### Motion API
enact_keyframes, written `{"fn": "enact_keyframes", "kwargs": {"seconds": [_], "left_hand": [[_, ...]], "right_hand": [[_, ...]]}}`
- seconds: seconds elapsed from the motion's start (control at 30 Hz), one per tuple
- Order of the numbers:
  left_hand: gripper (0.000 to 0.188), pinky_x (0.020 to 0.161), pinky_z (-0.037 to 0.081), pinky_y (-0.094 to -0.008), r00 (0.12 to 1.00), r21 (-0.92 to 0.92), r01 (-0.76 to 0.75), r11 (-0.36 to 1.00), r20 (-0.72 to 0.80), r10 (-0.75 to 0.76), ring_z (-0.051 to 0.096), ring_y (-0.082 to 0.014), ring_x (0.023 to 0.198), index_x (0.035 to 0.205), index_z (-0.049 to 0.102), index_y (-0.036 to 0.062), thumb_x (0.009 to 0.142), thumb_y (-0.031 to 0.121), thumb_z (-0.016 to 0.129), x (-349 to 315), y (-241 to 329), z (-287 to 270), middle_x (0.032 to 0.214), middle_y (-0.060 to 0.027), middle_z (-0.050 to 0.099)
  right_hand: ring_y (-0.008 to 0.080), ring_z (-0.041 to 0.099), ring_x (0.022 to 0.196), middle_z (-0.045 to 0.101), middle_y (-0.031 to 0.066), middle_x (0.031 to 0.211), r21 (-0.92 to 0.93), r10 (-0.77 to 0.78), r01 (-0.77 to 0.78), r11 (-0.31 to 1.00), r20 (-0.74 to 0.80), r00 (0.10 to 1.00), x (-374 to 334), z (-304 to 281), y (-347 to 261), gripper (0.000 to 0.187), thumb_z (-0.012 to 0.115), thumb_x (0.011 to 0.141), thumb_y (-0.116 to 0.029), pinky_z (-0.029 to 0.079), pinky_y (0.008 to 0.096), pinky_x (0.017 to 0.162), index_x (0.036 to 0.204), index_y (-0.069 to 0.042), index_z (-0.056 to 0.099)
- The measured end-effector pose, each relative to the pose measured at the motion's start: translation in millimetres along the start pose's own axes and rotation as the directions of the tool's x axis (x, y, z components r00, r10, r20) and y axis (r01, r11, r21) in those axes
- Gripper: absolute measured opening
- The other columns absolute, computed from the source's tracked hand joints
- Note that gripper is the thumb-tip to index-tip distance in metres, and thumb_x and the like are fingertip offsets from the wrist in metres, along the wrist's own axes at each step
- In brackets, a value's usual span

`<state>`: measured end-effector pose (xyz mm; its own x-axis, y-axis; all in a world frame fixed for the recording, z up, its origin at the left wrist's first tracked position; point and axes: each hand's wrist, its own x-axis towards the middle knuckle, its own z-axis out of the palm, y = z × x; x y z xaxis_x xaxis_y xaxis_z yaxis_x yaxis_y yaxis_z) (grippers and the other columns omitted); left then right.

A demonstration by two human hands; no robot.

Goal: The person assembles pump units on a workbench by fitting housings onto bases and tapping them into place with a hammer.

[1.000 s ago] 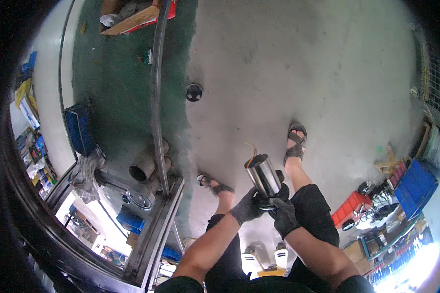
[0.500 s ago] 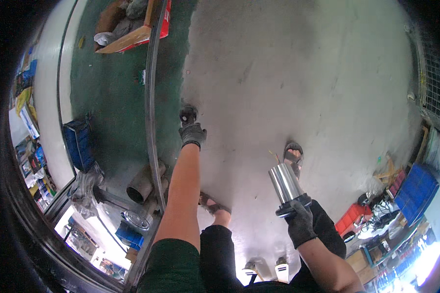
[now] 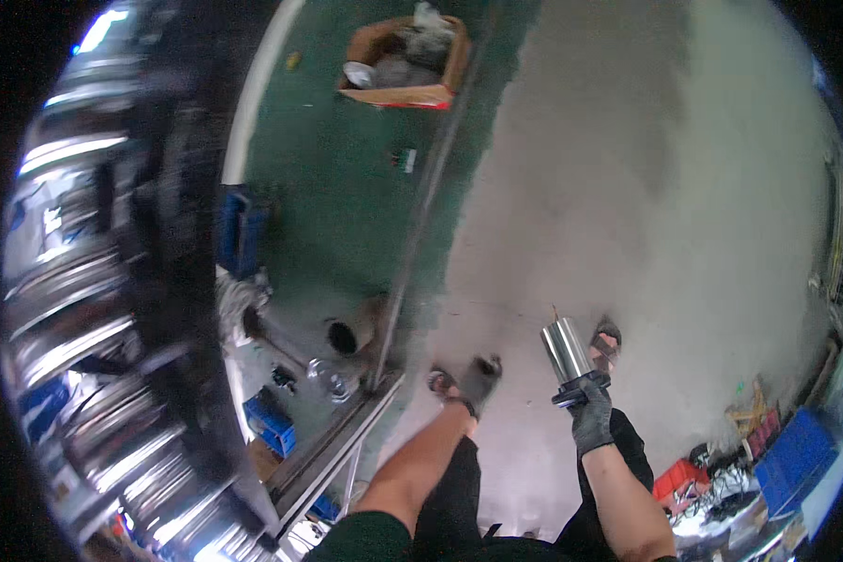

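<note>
In my right hand [image 3: 590,417], which wears a dark grey glove, is a shiny metal cylinder [image 3: 566,348]. My fingers close around its black flanged end [image 3: 581,386]. A thin yellowish-brown piece, like a wire, sticks out of the far end. My left hand [image 3: 479,386], also in a dark glove, hangs low beside my left sandal [image 3: 442,381]. Motion smears it; a small dark thing [image 3: 490,362] shows at its fingertips, and I cannot make out its kind. My right sandal [image 3: 606,342] is just beyond the cylinder.
A cardboard box [image 3: 391,96] with grey bundles lies on the green floor [image 3: 347,187], beyond a metal rail [image 3: 428,187]. Nearer lie a pipe [image 3: 351,332] and blue crates [image 3: 270,421]. At right are a red container [image 3: 679,484] and a blue panel [image 3: 796,459]. Blurred shelving fills the left.
My left hand has drawn back toward me from its outstretched place, with the dark thing. The view has turned, so rail and box appear farther right. My right hand keeps hold of the cylinder.
</note>
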<state>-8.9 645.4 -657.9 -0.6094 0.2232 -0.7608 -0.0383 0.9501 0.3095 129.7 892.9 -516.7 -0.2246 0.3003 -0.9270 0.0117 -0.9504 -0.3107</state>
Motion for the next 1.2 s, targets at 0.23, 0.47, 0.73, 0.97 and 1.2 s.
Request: {"fn": "enact_keyframes", "kwargs": {"seconds": [0.23, 0.47, 0.73, 0.97, 1.2], "left_hand": [[0.037, 0.088, 0.053, -0.0423, 0.989, -0.317, 0.136, 0.939, 0.105, -0.107, 0.065, -0.0266, 0.091, 0.102, 0.055, 0.0074, 0.094, 0.040, 0.069, -338.8, 88.8, -209.5, 0.092, -0.0103, 0.065], [0.017, 0.063, 0.052, -0.0376, 0.810, -0.363, 0.215, 0.907, -0.453, -0.373, 0.066, -0.0195, 0.075, 0.089, 0.063, 0.0088, 0.089, 0.024, 0.071, -543.9, -71.5, -249.2, 0.086, -0.0112, 0.071], [0.028, 0.077, 0.053, -0.0361, 0.345, -0.540, -0.481, 0.691, -0.841, -0.418, 0.068, -0.0245, 0.087, 0.112, 0.057, 0.0033, 0.092, 0.016, 0.072, -569.5, -131.0, -404.4, 0.100, -0.0104, 0.070], [0.045, 0.079, 0.053, -0.0381, 0.300, -0.666, -0.525, 0.530, -0.728, -0.617, 0.069, -0.0257, 0.087, 0.105, 0.067, 0.0006, 0.088, 0.041, 0.076, -454.3, -211.7, -528.8, 0.095, -0.0144, 0.073], [0.033, 0.082, 0.053, -0.0440, 0.273, -0.607, -0.236, 0.759, -0.791, -0.548, 0.067, -0.0415, 0.093, 0.103, 0.064, 0.0003, 0.082, 0.023, 0.073, -459.8, -190.9, -540.0, 0.100, -0.0236, 0.071]], "right_hand": [[0.0219, 0.055, 0.051, 0.053, 0.0061, 0.062, -0.230, 0.067, -0.047, 0.972, 0.080, 0.995, -71.8, 22.0, -74.5, 0.012, 0.056, 0.093, -0.016, 0.052, 0.0383, 0.051, 0.083, -0.010, 0.051], [0.0107, 0.041, 0.056, 0.040, -0.0036, 0.067, -0.499, -0.387, 0.510, 0.701, 0.335, 0.859, -127.3, 9.4, -145.6, 0.024, 0.059, 0.083, 0.001, 0.036, 0.0292, 0.049, 0.080, -0.017, 0.043], [0.0271, 0.045, 0.083, 0.045, 0.0097, 0.086, -0.692, -0.558, 0.721, 0.030, 0.587, 0.587, -206.9, 11.4, -183.6, 0.031, 0.070, 0.064, -0.003, 0.037, 0.0424, 0.090, 0.078, -0.010, 0.044], [0.0146, 0.041, 0.046, 0.043, -0.0018, 0.060, -0.724, -0.168, 0.456, 0.517, 0.437, 0.884, -414.8, 139.8, -96.5, 0.024, 0.056, 0.096, -0.019, 0.036, 0.0333, 0.043, 0.073, -0.016, 0.048], [0.0215, 0.049, 0.042, 0.053, 0.0043, 0.065, -0.761, 0.186, 0.278, 0.587, 0.460, 0.868, -484.5, 208.7, -38.0, 0.028, 0.052, 0.100, -0.032, 0.039, 0.0368, 0.032, 0.080, -0.013, 0.051]]}}
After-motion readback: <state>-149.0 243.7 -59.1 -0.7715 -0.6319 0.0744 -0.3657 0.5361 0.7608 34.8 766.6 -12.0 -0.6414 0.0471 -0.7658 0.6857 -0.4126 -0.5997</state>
